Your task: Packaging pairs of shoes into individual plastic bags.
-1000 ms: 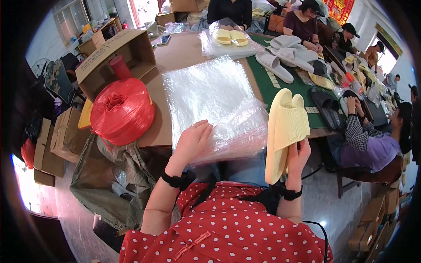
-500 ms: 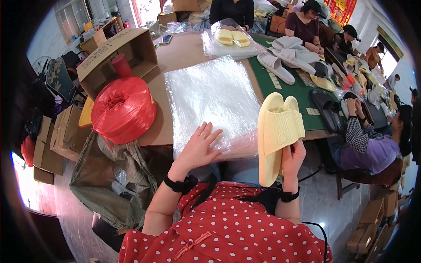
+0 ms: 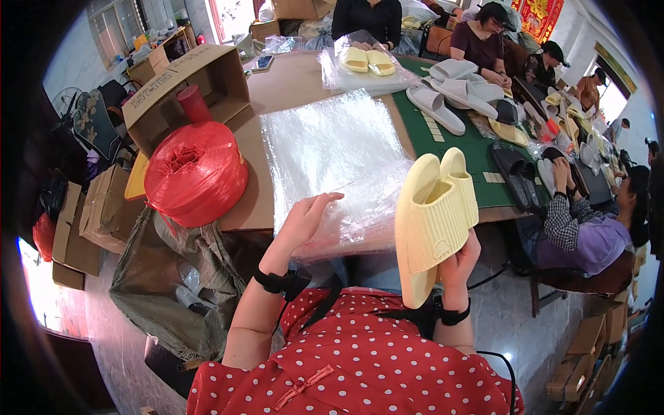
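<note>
My right hand (image 3: 458, 266) grips a pair of pale yellow slide sandals (image 3: 437, 225) from behind. They stand upright side by side, soles to the left, above the table's near edge. A flat stack of clear plastic bags (image 3: 325, 138) lies in front of me. My left hand (image 3: 306, 220) is over the near left part of the stack, with thumb and fingers drawn together on the film of the top bag. That film is wrinkled and raised a little to the right of the fingertips.
Left of the bags are a big red roll of plastic twine (image 3: 197, 173) and an open cardboard box (image 3: 228, 83). Bagged yellow slides (image 3: 366, 61) lie at the far side. Grey slides (image 3: 436, 107) rest on a green mat (image 3: 422, 138). Other people sit around the table.
My left hand has gone from spread flat on the bags to pinching the top film, which has lifted. The yellow slides have tilted and come slightly lower and left.
</note>
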Available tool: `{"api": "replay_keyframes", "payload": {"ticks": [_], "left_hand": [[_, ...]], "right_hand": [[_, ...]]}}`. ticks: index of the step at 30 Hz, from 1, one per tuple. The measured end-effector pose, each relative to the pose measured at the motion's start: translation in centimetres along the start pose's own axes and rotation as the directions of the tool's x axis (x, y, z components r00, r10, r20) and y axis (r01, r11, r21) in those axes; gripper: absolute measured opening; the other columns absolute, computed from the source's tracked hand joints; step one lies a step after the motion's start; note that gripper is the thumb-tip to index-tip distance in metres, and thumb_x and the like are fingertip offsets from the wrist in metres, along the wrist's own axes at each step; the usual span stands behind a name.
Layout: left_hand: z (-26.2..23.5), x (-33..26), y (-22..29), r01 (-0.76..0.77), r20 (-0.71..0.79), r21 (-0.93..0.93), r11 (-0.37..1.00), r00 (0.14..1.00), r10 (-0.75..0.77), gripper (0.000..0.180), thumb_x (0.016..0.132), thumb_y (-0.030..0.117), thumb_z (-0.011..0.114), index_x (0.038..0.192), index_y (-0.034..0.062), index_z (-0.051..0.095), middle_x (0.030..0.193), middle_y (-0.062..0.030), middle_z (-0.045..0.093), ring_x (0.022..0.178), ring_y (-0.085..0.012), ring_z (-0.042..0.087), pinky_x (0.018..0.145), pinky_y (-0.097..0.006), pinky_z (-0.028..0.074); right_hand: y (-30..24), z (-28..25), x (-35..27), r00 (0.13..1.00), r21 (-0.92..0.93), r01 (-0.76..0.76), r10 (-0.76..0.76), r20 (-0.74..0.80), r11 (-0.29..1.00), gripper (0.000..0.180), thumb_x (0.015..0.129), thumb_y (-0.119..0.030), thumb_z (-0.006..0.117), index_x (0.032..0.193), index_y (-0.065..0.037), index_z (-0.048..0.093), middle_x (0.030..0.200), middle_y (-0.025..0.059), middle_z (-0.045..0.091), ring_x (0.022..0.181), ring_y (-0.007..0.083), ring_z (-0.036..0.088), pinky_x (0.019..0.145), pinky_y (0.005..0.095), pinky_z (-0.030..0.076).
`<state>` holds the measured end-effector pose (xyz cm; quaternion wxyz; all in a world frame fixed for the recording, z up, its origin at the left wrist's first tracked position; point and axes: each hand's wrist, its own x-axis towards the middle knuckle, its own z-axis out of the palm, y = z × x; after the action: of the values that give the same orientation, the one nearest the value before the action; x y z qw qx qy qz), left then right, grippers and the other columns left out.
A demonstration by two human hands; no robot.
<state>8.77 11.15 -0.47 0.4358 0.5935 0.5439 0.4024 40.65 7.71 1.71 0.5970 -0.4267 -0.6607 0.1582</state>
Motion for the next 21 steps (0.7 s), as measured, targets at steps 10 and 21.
{"api": "replay_keyframes", "payload": {"ticks": [10,21], "left_hand": [[-0.6,1.1,0.1,0.122,-0.001,-0.094,0.988,0.992,-0.123,0.037,0.102,0.031,0.056,0.119,0.0016,0.072,0.095,-0.0090,0.076,0.088,-0.0124,0.068,0.082,-0.030,0.053],[0.7,-1.4,4.3,-0.311,0.159,0.541,0.781,0.950,0.268,0.044,0.103,0.024,0.048,0.146,0.0167,0.052,0.156,-0.0149,0.041,0.144,-0.0358,0.037,0.119,-0.046,0.027]], "right_hand": [[-3.1,4.3,-0.7,0.809,-0.069,-0.036,0.069,0.583,0.997,0.025,0.082,-0.011,0.072,0.104,-0.001,0.069,0.089,0.0177,0.066,0.077,0.0315,0.069,0.064,0.0357,0.052],[-1.0,6.0,-0.3,0.870,-0.345,0.104,0.083,0.486,0.933,0.022,0.092,-0.020,0.066,0.085,0.000,0.059,0.085,0.0201,0.061,0.073,0.0414,0.062,0.064,0.0493,0.049]]}}
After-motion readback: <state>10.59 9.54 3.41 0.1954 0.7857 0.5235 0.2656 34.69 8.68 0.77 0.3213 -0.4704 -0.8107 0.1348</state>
